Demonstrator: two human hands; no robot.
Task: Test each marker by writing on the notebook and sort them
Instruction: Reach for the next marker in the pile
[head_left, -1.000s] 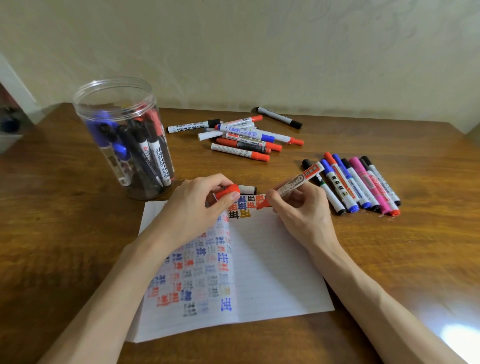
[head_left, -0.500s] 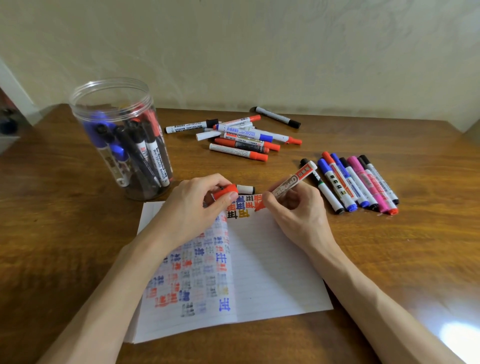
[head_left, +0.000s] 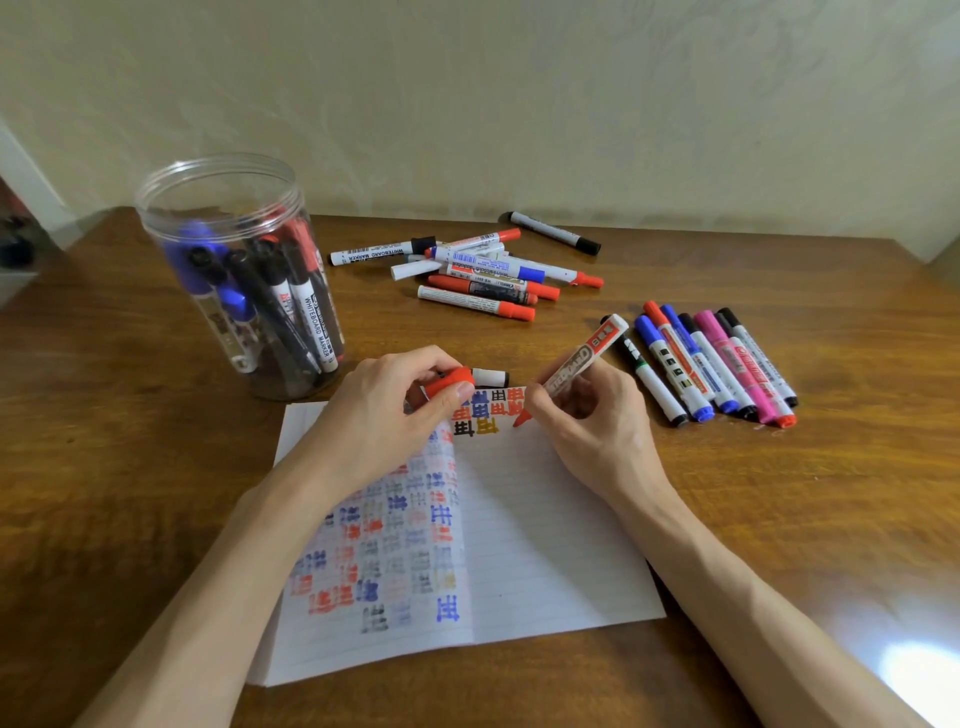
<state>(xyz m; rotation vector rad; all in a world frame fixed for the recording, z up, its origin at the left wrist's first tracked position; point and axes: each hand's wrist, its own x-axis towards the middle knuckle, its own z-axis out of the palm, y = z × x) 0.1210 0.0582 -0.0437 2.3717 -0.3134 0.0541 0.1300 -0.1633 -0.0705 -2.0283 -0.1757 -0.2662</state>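
Two hands busy, one marker under test. Far left, a clear plastic jar (head_left: 223, 270) stands upright on the bench (head_left: 831, 493) with black, blue and red markers inside, presumably the untested queue.

Next, the left hand (head_left: 384, 415) rests on the left page, thumb and fingers pinching a red cap (head_left: 449, 385). A white stub (head_left: 491, 375) with a black end pokes out just past the cap. Can't tell if it's held or lying on the bench.

Centre, the notebook (head_left: 545, 545) lies open. Its left page is covered in coloured test characters; the right page has only a short run (head_left: 488, 413) along its top edge.

The right hand (head_left: 597, 431) grips the uncapped red whiteboard marker (head_left: 582, 361) in a writing hold. The tip is down at the end of that run, on or just above the paper; can't tell which.

So this is the write-test step, red ink. Next move, my read: finish the stroke, check the ink, bring the cap square onto the tip and press it home, then place the marker in a group.

Candidates are the loose pile (head_left: 483, 278) at back centre and the neat row (head_left: 717, 364) just beside the right hand. Can't tell which is pass and which is fail.
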